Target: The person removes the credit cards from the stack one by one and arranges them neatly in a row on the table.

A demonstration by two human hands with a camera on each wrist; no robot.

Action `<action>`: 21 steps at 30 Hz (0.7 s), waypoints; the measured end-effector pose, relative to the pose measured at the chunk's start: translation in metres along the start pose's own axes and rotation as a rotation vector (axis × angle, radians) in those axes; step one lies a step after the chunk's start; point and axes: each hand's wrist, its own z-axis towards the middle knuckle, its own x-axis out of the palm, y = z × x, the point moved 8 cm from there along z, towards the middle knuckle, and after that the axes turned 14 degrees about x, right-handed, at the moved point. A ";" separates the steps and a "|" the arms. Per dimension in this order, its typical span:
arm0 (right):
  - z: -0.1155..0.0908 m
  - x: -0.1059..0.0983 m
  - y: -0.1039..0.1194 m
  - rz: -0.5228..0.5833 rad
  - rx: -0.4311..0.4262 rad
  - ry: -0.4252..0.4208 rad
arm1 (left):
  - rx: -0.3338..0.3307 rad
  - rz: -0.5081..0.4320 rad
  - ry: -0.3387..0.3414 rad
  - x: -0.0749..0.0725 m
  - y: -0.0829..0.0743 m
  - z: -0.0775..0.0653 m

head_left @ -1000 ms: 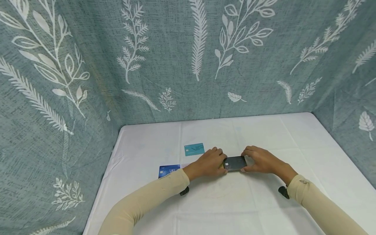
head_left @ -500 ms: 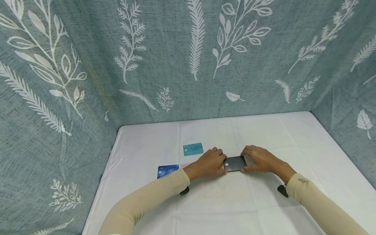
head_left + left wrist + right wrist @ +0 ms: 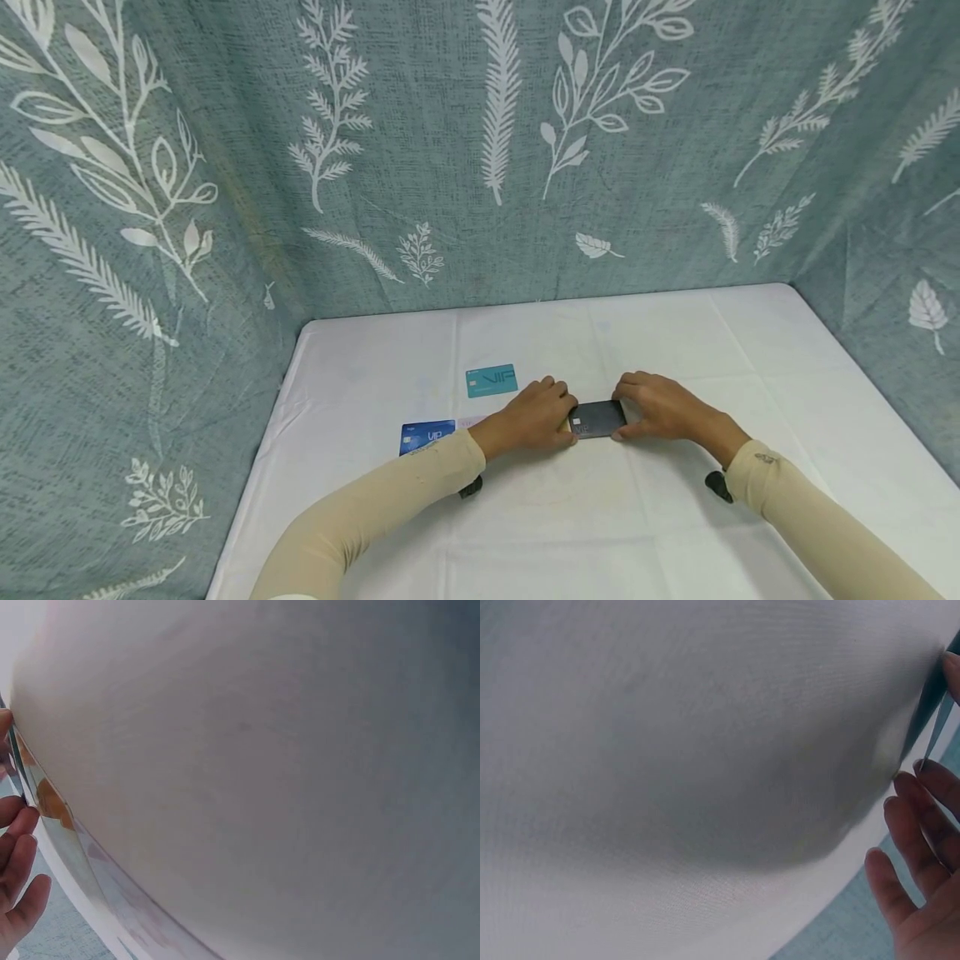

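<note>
A black card (image 3: 598, 419) with a small chip lies flat on the white table in the head view. My left hand (image 3: 534, 414) grips its left end, thumb at the near edge and fingers at the far edge. The right end is held the same way between thumb and fingers of my right hand (image 3: 660, 406). A yellow strip (image 3: 565, 425) shows by the left thumb, mostly hidden by that hand. In the left wrist view, a card with orange patches (image 3: 52, 802) lies beside the left fingers. The right wrist view shows the dark card (image 3: 928, 705) edge-on at the right fingertips.
Behind the left hand lies a teal VIP card (image 3: 491, 381). A blue VIP card (image 3: 427, 435) and a pale pink card (image 3: 470, 422) sit side by side, partly covered by the left arm. Patterned blue-green curtains (image 3: 420, 150) enclose the table's back and sides.
Both hands keep their hold on the black card, almost in place. The head view has shifted slightly, so the cards and table appear a little further left.
</note>
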 end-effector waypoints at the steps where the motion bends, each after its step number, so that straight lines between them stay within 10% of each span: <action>1: 0.000 0.000 0.000 0.000 -0.001 -0.001 | 0.001 -0.001 -0.002 0.000 0.000 0.000; 21: 0.001 0.001 0.001 0.000 -0.035 -0.017 | -0.010 -0.022 -0.002 0.004 0.002 0.002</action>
